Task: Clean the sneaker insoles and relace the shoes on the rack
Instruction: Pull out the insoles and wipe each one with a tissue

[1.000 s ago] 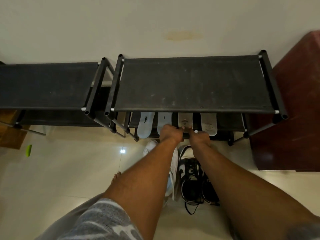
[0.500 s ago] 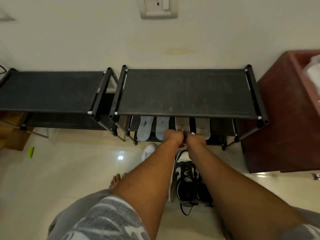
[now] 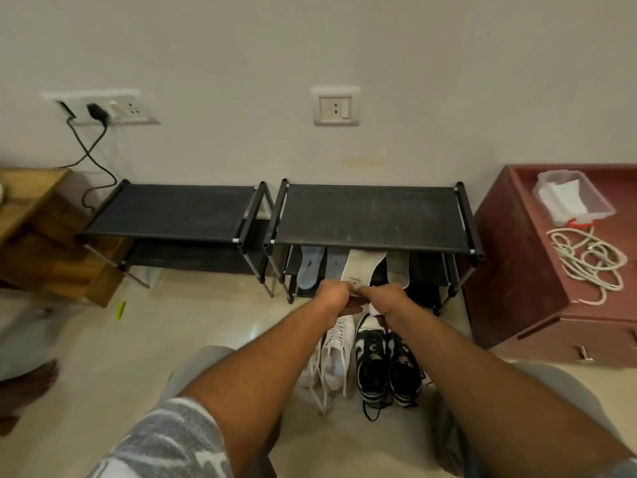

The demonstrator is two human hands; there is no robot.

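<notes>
Insole (image 3: pixel 360 269): pale, raised and tilted; its far end reaches under the top shelf of the right rack (image 3: pixel 372 215), and its near end sits between both hands.
Left hand (image 3: pixel 331 297): fingers curled round the insole's near end, gripping it.
Right hand (image 3: pixel 386 300): curled, touching the left hand and gripping the same end; a white scrap shows beneath it, too small to identify.
Other insoles (image 3: pixel 309 269): three lie on the rack's lower shelf, two to the left of the held one and one to the right, sticking out past the front edge.
White sneakers (image 3: pixel 336 357): on the floor below the forearms.
Black sneakers (image 3: pixel 386 363): black-and-white pair just beside the white pair, on the right.
Cord (image 3: pixel 586 262): white, loosely coiled on the red cabinet (image 3: pixel 537 288), near a clear box (image 3: pixel 574 198).
Left rack (image 3: pixel 179 212): just beside the right rack, against the wall.
</notes>
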